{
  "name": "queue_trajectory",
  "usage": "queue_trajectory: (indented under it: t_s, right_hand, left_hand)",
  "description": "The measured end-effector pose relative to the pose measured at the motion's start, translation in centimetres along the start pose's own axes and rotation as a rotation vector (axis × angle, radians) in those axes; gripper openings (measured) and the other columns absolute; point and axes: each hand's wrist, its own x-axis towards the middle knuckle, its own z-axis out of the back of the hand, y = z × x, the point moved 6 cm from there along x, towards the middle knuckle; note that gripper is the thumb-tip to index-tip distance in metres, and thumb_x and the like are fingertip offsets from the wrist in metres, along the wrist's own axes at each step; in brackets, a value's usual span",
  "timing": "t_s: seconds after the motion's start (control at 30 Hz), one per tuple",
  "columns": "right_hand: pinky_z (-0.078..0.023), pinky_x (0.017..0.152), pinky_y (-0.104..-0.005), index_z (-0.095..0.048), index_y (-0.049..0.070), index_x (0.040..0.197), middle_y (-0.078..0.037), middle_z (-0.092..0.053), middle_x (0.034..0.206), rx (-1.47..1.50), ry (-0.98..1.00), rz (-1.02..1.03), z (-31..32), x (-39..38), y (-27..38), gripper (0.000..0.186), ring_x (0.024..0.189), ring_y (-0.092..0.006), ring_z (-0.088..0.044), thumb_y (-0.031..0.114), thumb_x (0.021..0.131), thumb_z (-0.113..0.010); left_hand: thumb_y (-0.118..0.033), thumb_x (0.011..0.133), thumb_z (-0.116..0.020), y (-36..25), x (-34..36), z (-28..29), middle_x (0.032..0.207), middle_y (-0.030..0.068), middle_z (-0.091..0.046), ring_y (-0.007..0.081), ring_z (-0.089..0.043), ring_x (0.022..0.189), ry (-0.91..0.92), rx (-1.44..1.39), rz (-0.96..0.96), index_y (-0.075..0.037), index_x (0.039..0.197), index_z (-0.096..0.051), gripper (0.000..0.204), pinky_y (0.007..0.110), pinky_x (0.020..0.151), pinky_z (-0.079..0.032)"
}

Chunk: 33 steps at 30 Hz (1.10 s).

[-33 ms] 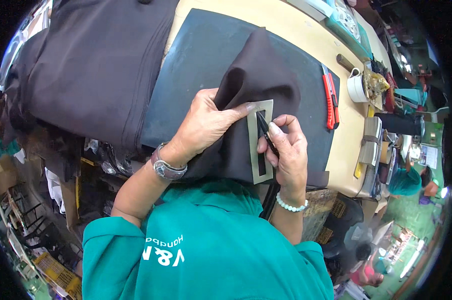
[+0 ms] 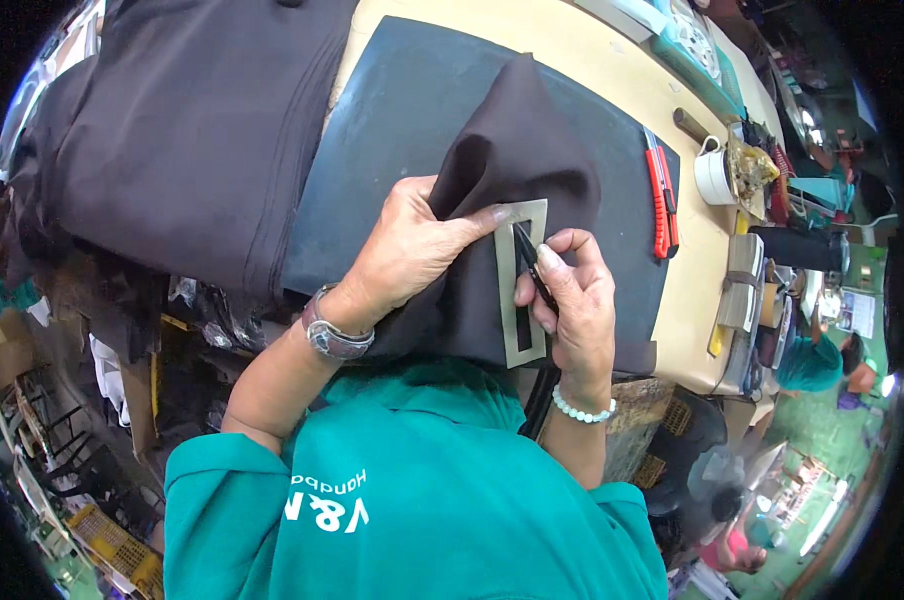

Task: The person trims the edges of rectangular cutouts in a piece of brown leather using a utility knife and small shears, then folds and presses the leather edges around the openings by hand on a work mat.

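Note:
My left hand (image 2: pixel 417 240) grips a folded piece of dark brown fabric (image 2: pixel 517 130), its thumb pressing the top left corner of a pale rectangular template (image 2: pixel 507 320) with a long narrow slot. My right hand (image 2: pixel 577 300) holds a black pen-like tool (image 2: pixel 532 262) in closed fingers, its tip inside the upper part of the slot. The fabric lies loosely bunched on a dark mat (image 2: pixel 372 130), with a raised fold above the template.
A red utility knife (image 2: pixel 660 200) lies at the mat's right edge. Beyond it are a white mug (image 2: pixel 714 175), stacked strips (image 2: pixel 742 280) and clutter. A large pile of dark fabric (image 2: pixel 172 140) covers the left of the table (image 2: pixel 702 340). Other people (image 2: pixel 812 363) are visible at the far right.

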Motion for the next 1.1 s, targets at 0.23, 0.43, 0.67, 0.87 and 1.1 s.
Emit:
queue_trajectory:
  t_s: [0.23, 0.43, 0.67, 0.87, 1.1]
  right_hand:
    - [-0.024, 0.037, -0.0161, -0.044, 0.008, 0.096, -0.005, -0.058, 0.061, 0.043, 0.025, -0.041, -0.2, 0.1, -0.2, 0.019, 0.041, -0.0011, -0.036, 0.017, 0.089, -0.060]
    - [-0.027, 0.040, -0.0171, -0.044, 0.006, 0.092, -0.002, -0.056, 0.059, 0.015, -0.019, 0.028, -0.3, 0.0, -0.4, 0.016, 0.043, -0.0011, -0.038, 0.013, 0.089, -0.059]
    - [-0.031, 0.042, -0.0197, -0.040, 0.004, 0.095, -0.001, -0.052, 0.059, -0.223, -0.201, 0.053, -0.8, -3.5, 0.0, 0.016, 0.047, -0.0025, -0.039, 0.017, 0.094, -0.050]
    - [-0.030, 0.039, -0.0197, -0.037, 0.005, 0.095, -0.001, -0.051, 0.060, -0.150, -0.285, 0.109, -0.8, -4.6, -2.0, 0.015, 0.045, -0.0023, -0.039, 0.017, 0.096, -0.045]
    - [-0.030, 0.039, -0.0179, -0.035, 0.006, 0.097, -0.003, -0.051, 0.064, -0.037, -0.312, 0.218, -1.7, -4.5, -1.6, 0.015, 0.045, -0.0019, -0.038, 0.017, 0.097, -0.044]
  left_hand:
    - [-0.007, 0.083, -0.065, -0.5, -0.2, 0.0, 0.091, 0.0068, -0.067, 0.0103, -0.062, 0.078, 0.020, 0.046, 0.018, 0.003, 0.098, -0.065, 0.018, 0.025, 0.072, -0.051]
    - [-0.008, 0.084, -0.064, 0.1, -0.5, -0.2, 0.091, 0.0069, -0.067, 0.0103, -0.062, 0.077, 0.019, 0.005, 0.060, 0.003, 0.098, -0.065, 0.018, 0.025, 0.070, -0.050]
    - [-0.009, 0.085, -0.063, 0.5, -1.3, -0.9, 0.094, 0.0055, -0.066, 0.0092, -0.060, 0.080, -0.154, -0.010, -0.056, 0.001, 0.100, -0.064, 0.018, 0.024, 0.072, -0.048]
    - [-0.011, 0.089, -0.059, 1.5, -2.2, -2.1, 0.087, 0.0035, -0.065, 0.0067, -0.055, 0.075, -0.222, -0.059, -0.082, 0.002, 0.096, -0.062, 0.015, 0.024, 0.067, -0.046]
    - [-0.010, 0.088, -0.061, 1.6, -3.4, -2.5, 0.087, 0.0015, -0.064, 0.0065, -0.055, 0.076, -0.243, -0.033, -0.120, 0.000, 0.095, -0.063, 0.013, 0.023, 0.067, -0.045]
